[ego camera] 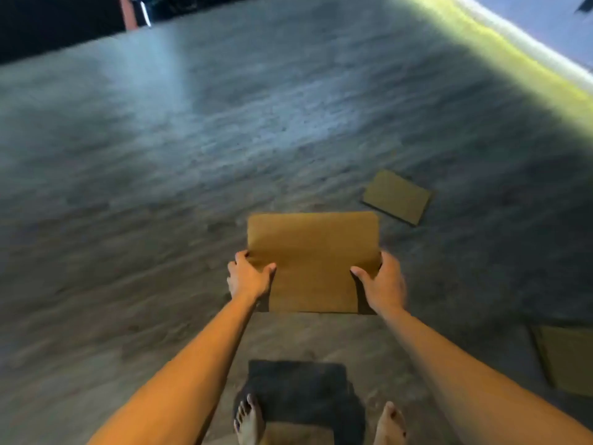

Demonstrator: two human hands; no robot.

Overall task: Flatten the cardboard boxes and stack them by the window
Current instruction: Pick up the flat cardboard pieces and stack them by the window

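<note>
Both our hands grip one flattened cardboard box (313,258), held out in front of us above the floor (160,187). Left hand (248,277) clamps its left edge, thumb lying on top; right hand (382,282) clamps the right edge likewise, thumb on the upper face. Sheet lies roughly level, brown, unmarked. Beyond the right hand, well apart, a second flat cardboard piece (398,196) rests on the floor. Nearer us and further right of that hand, a third piece (568,359) lies at the frame edge. Below the hands: our bare feet (248,419), dark shadow between them.
</note>
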